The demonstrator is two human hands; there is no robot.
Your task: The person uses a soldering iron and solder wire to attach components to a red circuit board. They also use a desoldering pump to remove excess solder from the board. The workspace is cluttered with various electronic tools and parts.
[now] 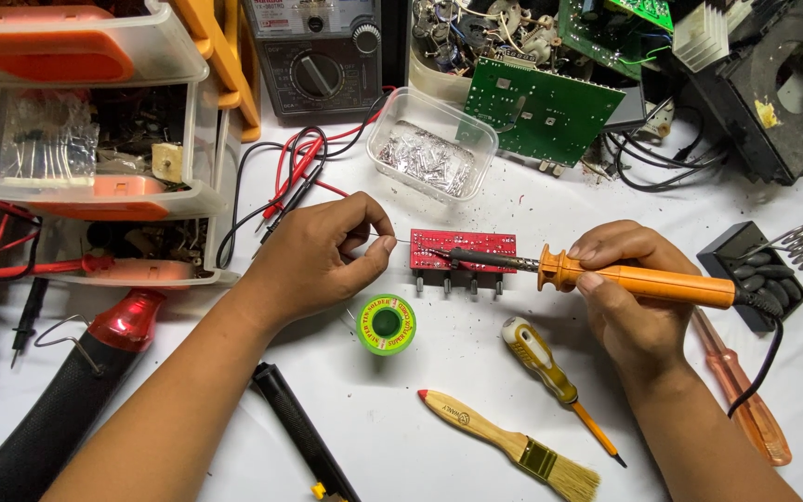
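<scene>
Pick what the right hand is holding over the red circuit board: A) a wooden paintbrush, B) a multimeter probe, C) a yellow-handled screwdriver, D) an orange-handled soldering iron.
D: the right hand grips the orange-handled soldering iron, its tip resting on the red circuit board, while the screwdriver and paintbrush lie on the table.

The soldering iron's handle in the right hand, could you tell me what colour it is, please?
The soldering iron handle is orange, seen best in the head view.

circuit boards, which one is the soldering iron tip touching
The small red circuit board at the table's middle, between the left hand and right hand. The soldering iron tip rests on it; the green circuit boards lie further back, untouched.
</scene>
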